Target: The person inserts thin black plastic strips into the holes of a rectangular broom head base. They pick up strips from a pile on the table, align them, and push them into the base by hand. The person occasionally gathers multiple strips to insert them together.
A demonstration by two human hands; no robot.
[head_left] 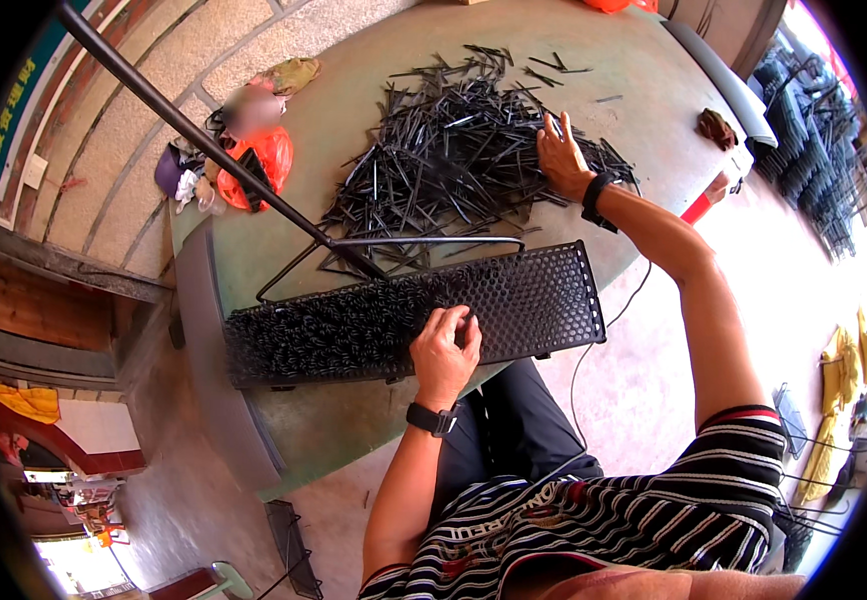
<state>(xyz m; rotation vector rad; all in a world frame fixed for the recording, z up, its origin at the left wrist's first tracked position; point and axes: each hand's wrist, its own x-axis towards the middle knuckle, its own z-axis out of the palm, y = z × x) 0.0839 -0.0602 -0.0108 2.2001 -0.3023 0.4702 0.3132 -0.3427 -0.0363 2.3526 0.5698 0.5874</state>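
Note:
A long black perforated panel lies along the near edge of the green table, with a wire bracket and a dark pole fixed to it. Black strip ends crowd the holes of its left part and middle; the right part shows bare holes. My left hand is at the panel's middle, fingers pinched together over the edge of the filled part; what they hold is too dark to make out. Beyond the panel spreads a heap of loose thin black strips. My right hand rests at the heap's right side, fingers stretched out and apart.
The pole slants up to the far left. An orange plastic bag and cloths lie at the table's left edge by the wall. A dark brown crumpled thing lies at the right. Stacked black wire racks stand beyond it.

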